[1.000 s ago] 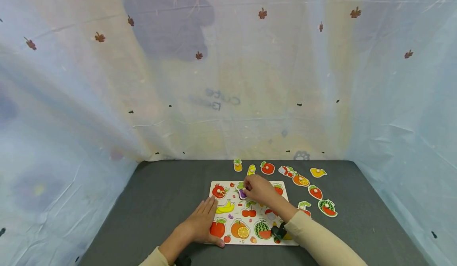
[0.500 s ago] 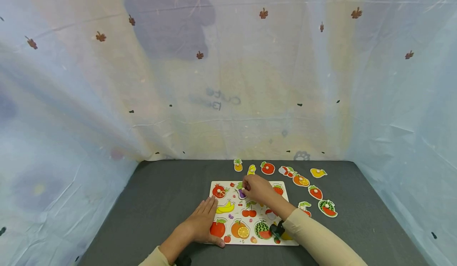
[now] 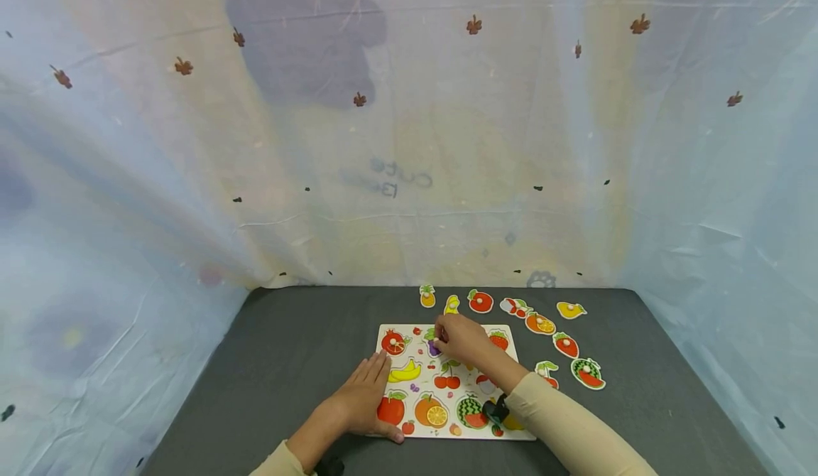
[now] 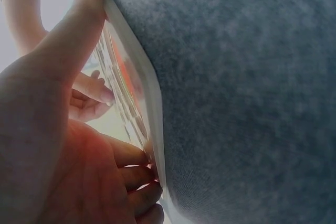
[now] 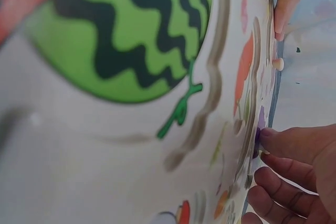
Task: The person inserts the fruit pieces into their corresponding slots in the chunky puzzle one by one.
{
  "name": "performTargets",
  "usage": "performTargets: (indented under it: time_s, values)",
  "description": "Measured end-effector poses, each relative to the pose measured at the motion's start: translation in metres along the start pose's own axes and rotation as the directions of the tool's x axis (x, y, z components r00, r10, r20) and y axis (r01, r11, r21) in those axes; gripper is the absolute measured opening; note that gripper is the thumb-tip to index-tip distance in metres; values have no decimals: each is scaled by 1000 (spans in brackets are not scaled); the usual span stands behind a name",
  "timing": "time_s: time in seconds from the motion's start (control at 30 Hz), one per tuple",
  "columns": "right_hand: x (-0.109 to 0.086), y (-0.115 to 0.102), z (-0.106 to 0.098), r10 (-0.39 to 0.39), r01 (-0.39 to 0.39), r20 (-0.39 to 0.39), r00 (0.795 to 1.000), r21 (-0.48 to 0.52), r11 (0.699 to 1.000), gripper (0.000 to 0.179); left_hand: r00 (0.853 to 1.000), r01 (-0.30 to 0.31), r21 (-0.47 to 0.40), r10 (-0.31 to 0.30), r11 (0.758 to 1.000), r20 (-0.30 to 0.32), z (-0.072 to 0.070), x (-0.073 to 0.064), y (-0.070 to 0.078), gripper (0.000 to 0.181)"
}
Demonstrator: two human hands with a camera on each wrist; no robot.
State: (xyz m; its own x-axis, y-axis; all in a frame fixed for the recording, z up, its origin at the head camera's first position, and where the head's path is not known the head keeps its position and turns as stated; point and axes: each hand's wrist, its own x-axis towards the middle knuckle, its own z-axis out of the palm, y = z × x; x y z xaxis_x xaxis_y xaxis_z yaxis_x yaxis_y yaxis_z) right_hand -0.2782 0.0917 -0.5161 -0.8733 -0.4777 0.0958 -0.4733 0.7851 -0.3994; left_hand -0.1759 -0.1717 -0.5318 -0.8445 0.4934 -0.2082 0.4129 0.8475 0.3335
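Observation:
A white fruit puzzle board (image 3: 451, 406) lies in front of me. My left hand (image 3: 363, 396) rests on its left edge, fingers stretched over the surface and thumb at the near corner. In the right wrist view, the thumb and forefinger of my right hand (image 5: 294, 166) pinch a purple grape piece (image 5: 258, 139). In the head view that grape piece (image 3: 432, 347) is at the grape picture in the board's back row, partly covered by the fingers. Left of it, a pomegranate piece (image 3: 393, 342) with a knob sits in the board.
Behind the board lie a pineapple piece (image 3: 427, 295), a banana piece (image 3: 451, 304) and a red fruit piece (image 3: 481, 301). Several more lie to the right, among them an orange piece (image 3: 540, 323), a yellow piece (image 3: 571, 310) and a watermelon piece (image 3: 588, 374). A patterned curtain (image 3: 409, 142) surrounds the table.
The grape piece has shifted slightly under my right fingers, which stay at the same spot on the board. My left hand has not moved.

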Motion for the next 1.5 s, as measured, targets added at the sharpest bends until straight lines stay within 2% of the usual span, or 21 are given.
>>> performTargets:
  time_s: [0.27,0.57,0.83,1.03,1.17,1.3,1.5]
  values:
    - [0,0,0,7,-7,4,1000,-13,1000,18,1000,25,40,-25,999,12,-11,-7,16,137]
    - [0,-1,-1,2,-2,12,1000,-14,1000,17,999,28,27,-29,999,22,-10,-5,13,139]
    - [0,-1,0,-1,2,16,1000,-28,1000,17,1000,21,23,-21,1000,6,0,-1,3,145]
    - [2,0,-2,-4,5,31,999,-32,999,20,999,37,41,-37,999,18,-9,-5,13,140]
    - [6,3,-3,-24,24,13,1000,-23,999,23,999,33,29,-33,999,27,-11,-6,15,140]
    - [14,9,-3,-36,38,-30,999,51,998,19,999,27,13,-27,1000,23,-9,-5,12,141]
    - [27,19,-5,-24,35,-92,995,115,993,14,998,59,29,-60,998,20,-6,-2,12,140]
